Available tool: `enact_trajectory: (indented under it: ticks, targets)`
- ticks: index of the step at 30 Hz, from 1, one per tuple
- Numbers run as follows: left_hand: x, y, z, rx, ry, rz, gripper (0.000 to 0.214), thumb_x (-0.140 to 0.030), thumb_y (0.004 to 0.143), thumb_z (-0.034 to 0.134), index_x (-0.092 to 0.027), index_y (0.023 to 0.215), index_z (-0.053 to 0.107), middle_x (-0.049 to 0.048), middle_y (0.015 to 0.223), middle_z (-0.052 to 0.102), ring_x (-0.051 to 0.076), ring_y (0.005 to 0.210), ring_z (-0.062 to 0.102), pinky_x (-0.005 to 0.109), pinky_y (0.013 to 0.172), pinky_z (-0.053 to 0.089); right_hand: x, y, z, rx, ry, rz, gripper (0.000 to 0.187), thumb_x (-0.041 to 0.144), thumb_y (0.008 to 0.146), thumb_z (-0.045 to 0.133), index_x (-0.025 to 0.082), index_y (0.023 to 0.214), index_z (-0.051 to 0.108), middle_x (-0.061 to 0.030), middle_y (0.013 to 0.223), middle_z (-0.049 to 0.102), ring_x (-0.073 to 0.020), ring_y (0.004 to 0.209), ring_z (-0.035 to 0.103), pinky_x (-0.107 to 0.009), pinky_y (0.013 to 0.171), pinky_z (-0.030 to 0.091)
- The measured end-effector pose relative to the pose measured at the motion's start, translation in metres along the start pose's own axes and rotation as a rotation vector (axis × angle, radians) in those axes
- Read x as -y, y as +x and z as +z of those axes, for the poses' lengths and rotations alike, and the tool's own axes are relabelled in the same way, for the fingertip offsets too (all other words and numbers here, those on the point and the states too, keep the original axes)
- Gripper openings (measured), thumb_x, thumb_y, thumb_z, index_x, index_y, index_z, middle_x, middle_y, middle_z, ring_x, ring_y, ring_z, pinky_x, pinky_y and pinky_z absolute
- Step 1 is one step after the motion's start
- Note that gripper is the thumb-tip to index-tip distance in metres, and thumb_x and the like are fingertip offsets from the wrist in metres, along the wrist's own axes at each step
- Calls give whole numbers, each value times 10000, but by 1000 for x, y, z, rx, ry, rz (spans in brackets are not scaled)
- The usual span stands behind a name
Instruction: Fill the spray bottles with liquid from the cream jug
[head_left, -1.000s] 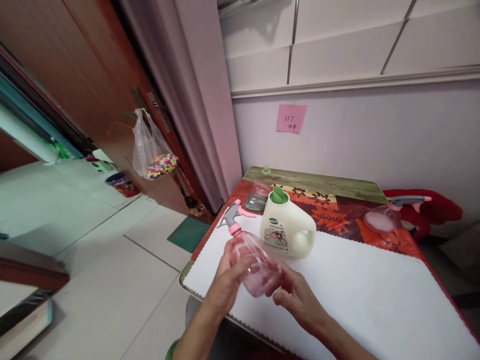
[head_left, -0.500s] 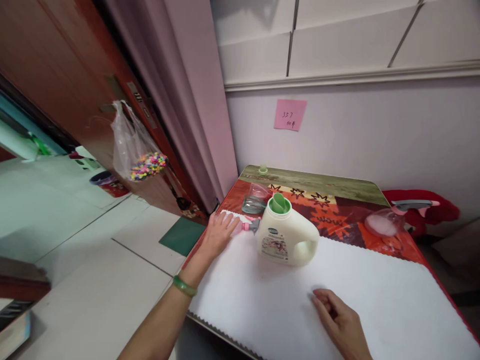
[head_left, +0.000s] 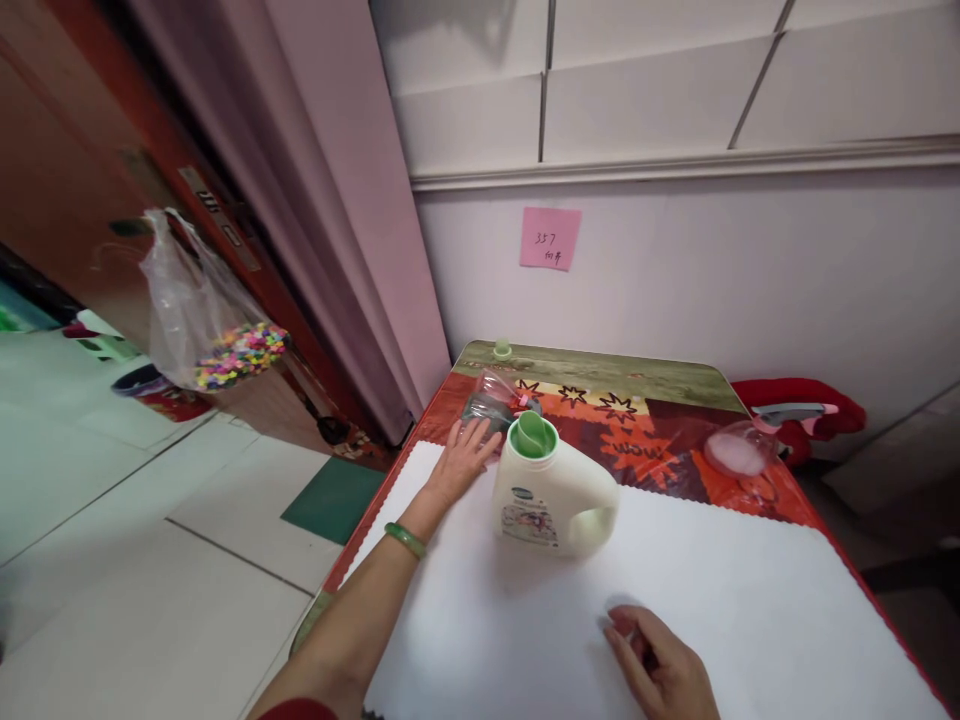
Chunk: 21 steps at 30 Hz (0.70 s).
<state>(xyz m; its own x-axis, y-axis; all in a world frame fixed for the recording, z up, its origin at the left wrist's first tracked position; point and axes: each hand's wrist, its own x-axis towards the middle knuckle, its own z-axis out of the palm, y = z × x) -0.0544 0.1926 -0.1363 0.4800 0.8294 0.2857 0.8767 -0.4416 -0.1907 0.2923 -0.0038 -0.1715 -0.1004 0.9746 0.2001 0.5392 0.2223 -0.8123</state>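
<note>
My left hand (head_left: 463, 458) reaches forward on the table's left side. Its fingers are stretched out and touch a clear container (head_left: 486, 402) with a pink and grey spray part (head_left: 521, 403) beside it. Just to the right stands a cream detergent jug (head_left: 551, 495) with a green spout. My right hand (head_left: 664, 668) rests palm down on the white cloth (head_left: 750, 600) near the front edge, fingers loosely apart and holding nothing. A green bangle (head_left: 405, 540) sits on my left wrist.
A second clear spray bottle (head_left: 739, 452) lies at the table's right edge by a red object (head_left: 810, 400). A small green cap (head_left: 502, 348) sits at the back. A bead-filled plastic bag (head_left: 214, 325) hangs on the door. A pink note (head_left: 550, 238) is on the wall.
Both hands held the pink spray bottle upright a second ago. My left hand carried it left and back behind the jug and laid it down; my right hand dropped onto the cloth.
</note>
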Motion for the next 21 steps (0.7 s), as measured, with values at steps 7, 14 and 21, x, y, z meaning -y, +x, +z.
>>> enact_trajectory:
  ticks: [7,14,21]
  targets:
    - [-7,1,-7,19,-23,-36,604,-237,891,589,-259,1481,466,164,1554,454,331,1469,354,612,1201,136,0,-1,-5,-52,227,222,329,538,840,668,214,873,721,3,604,623,-147,519,563,-243,517,494]
    - [-11,-16,-26,-25,-128,-215,622,-287,868,561,-208,1478,461,199,1615,327,371,1528,174,636,1186,88,-47,108,-95,-590,275,307,610,596,779,688,176,1210,594,-110,988,714,-228,797,675,-346,681,557]
    - [-16,-80,-52,-222,-405,-842,857,-660,786,514,-123,1448,433,233,1457,469,393,1461,316,584,1152,294,-122,206,-149,-770,-251,442,1094,687,576,746,69,1405,388,-307,1394,516,-404,1259,525,-490,1012,426]
